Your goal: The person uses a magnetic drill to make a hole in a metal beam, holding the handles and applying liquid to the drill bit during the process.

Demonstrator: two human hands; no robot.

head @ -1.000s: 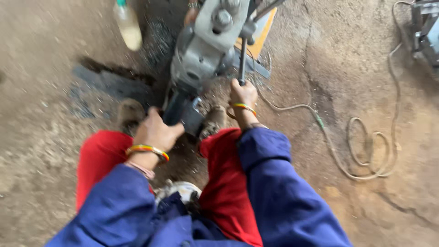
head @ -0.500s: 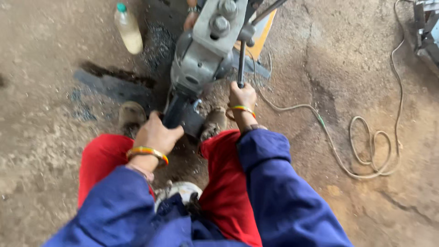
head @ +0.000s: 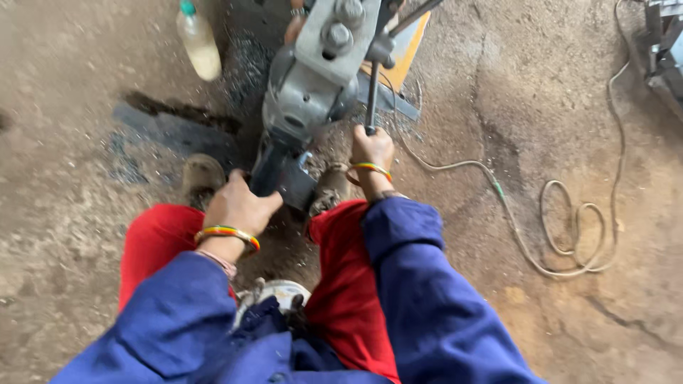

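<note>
The left hand (head: 240, 206) is wrapped around the dark rear base of the grey drilling machine (head: 313, 78), fingers curled over its edge, and the right hand (head: 371, 148) is clenched on the thin black lever (head: 371, 96) that rises beside the machine's body. Both grips are the same as half a second ago — what differs is small: the machine leans a touch more toward the upper right, and the plastic bottle (head: 198, 41) of pale liquid sits slightly nearer the top edge. The machine stands on the dirt floor (head: 71, 178) between the person's shoes. The looped cable (head: 569, 227) lies unmoved to the right.
</note>
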